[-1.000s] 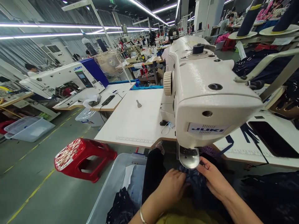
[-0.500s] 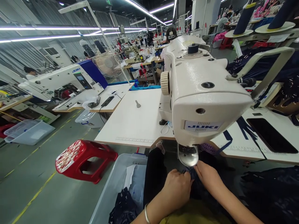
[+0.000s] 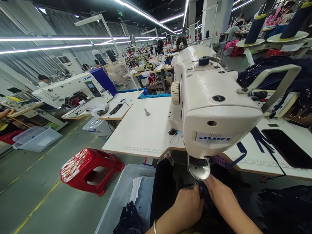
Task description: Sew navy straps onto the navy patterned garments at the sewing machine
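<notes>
A white JUKI sewing machine (image 3: pixel 216 113) fills the middle of the view, with a shiny metal guard (image 3: pixel 200 171) at its lower front end. Just below that guard, dark navy fabric (image 3: pixel 204 192) is bunched between my two hands. My left hand (image 3: pixel 188 203) is closed around the fabric, thumb uppermost, with a bangle on the wrist. My right hand (image 3: pixel 220 191) grips the other side of the fabric, its fingertips close beneath the guard and partly hidden. The needle area is hidden from this angle.
A white table (image 3: pixel 138 130) holds a small metal key-like piece (image 3: pixel 146 112). On the right lie a black phone (image 3: pixel 286 146) and navy straps (image 3: pixel 259 139). A clear plastic bin (image 3: pixel 117 198) with dark fabric stands at lower left, beside a red stool (image 3: pixel 91 170).
The view has tilted up slightly, so everything sits a little lower and further right. Both hands stay on the fabric under the machine, the left turned more thumb-up.
</notes>
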`<state>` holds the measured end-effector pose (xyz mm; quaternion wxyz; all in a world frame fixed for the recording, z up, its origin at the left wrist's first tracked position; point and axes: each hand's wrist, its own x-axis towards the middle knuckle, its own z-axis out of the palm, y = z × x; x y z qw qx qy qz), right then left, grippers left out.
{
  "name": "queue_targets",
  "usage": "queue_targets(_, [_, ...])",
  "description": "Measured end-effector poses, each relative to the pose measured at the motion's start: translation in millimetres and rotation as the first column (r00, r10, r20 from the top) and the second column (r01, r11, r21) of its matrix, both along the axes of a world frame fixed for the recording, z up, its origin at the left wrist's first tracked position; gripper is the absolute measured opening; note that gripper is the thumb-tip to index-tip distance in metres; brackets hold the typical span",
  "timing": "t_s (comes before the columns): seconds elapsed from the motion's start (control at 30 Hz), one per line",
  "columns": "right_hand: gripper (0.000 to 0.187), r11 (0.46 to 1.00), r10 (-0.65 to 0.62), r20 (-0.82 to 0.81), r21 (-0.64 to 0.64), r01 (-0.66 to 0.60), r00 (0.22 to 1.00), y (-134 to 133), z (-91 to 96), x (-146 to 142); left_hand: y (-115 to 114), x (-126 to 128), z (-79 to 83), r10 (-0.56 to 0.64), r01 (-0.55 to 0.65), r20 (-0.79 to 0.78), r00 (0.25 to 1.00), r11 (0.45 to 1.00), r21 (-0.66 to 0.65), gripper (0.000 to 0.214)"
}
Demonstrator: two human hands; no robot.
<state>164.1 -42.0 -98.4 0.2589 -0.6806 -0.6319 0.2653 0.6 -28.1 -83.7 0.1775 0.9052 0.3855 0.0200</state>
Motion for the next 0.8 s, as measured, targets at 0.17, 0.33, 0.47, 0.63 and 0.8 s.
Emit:
queue_targets(0.17, [0.026,0.871,0.471,-0.129,-0.09,-0.483,0.873,-9,54.0,6,11,-18,39.6,0.043,0.045,0.399,0.916,0.977,-0.208,0.071])
queue_targets(0.33, [0.023,0.925,0.379,-0.192,0.069,-0.373,0.905,-8,84.4,10,24,-29,70.9,0.087,0.04,0.57,0.817,0.978,-0.207,0.026])
queue_targets(0.47, [0.021,0.99,0.047,-0.123,0.136,-0.03,0.991,11,79.5,10,33,-22,80.7,0.091,-0.252,0.55,0.83,0.941,0.225,0.021])
queue_targets(0.63, [0.026,0.995,-0.101,-0.38,-0.029,0.097,0.919,23,70.0,8,32,-18,84.6,-0.225,0.038,0.372,0.901,0.893,0.449,0.029])
queue_targets(0.8, [0.029,0.987,-0.155,-0.687,-0.138,0.082,0.71,28,64.0,12,26,-19,82.7,-0.196,0.062,0.209,0.958,0.853,0.518,0.031])
